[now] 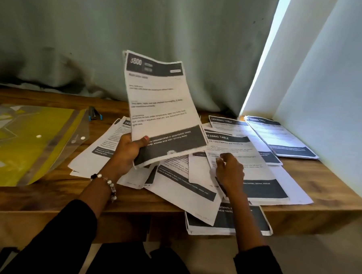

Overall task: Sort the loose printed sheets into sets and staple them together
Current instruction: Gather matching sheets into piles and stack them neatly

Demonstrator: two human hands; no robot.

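My left hand (pixel 127 149) grips the lower left corner of a thin set of printed sheets (pixel 161 102) and holds it raised and tilted above the desk. Under it, loose printed sheets (pixel 179 185) with dark header and footer bands lie spread over the desk's middle. My right hand (pixel 229 170) rests with curled fingers on a sheet headed "DRESSING TABLE" (pixel 248 159); whether it pinches the paper is unclear. Two more "DRESSING TABLE" piles (pixel 280 138) lie at the back right. A black and blue stapler (pixel 94 114) sits at the back left.
A yellow plastic folder with a clear flap (pixel 26 141) lies on the left of the wooden desk (pixel 330 186). One pile of sheets (pixel 228 223) hangs over the front edge. A grey curtain hangs behind, and a white wall closes the right side.
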